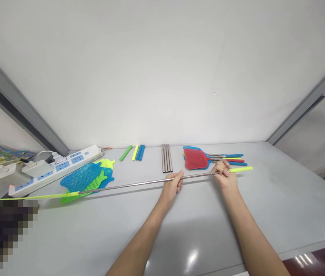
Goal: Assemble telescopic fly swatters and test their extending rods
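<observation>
A long fly swatter [147, 183] stretches across the table, its metal rod extended. Its yellow-green head, seen edge-on, points left, and its yellow grip lies at the right end. My left hand [174, 182] is closed round the middle of the rod. My right hand [223, 173] grips the rod just beside the yellow grip. Behind my right hand lie several assembled swatters, a red swatter head [196, 158] uppermost. Several metal tubes [167, 158] lie side by side beyond my left hand.
Loose swatter heads [81, 177] in blue, green and yellow overlap at the left, partly under the rod. A white power strip [73, 164] with plugs stands behind them. Loose coloured handles [126, 153] lie near the wall [162, 76]. A dark pixelated patch covers the lower left.
</observation>
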Motion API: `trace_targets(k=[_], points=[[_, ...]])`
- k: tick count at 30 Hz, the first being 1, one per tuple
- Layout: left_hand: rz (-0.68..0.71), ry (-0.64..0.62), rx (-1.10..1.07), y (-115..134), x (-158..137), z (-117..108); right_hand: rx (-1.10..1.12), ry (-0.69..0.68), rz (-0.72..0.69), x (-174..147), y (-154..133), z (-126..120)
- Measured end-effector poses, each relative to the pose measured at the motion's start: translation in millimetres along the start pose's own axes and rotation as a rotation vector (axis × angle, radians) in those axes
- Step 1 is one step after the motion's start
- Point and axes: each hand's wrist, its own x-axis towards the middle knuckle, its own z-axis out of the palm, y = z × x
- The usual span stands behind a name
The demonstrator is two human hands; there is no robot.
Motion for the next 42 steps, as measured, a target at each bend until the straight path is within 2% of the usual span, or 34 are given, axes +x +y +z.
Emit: trace_targets(k=[3,6,14,19,22,34,42], points=[[0.026,0.098,-0.066,1.4,-1.8,-3.1,0.063,-0.037,0.018,1.0,-6.2,-1.5],[0.078,0.270,-0.139,5.2,-2.7,-9.6,0.109,-0.070,0.017,2.9,-13.5,-3.8],[0.332,0.943,-0.276,24.5,-3.3,-38.0,0.128,-0.172,0.052,2.1,-27.9,-4.1],[0.417,1.192,-0.337,35.8,-2.1,-56.3,0.147,-0.161,0.006,-1.0,-31.0,-0.1],[0.427,1.230,-0.358,37.3,-1.5,-59.8,0.174,-0.115,-0.049,-1.2,-31.6,0.2],[0.422,1.162,-0.348,35.7,-3.4,-48.9,0.054,0.035,-0.177,1.8,-26.7,-0.2],[0.403,1.156,-0.316,32.6,-2.5,-47.9,-0.205,0.053,-0.209,2.7,-28.1,-2.4]])
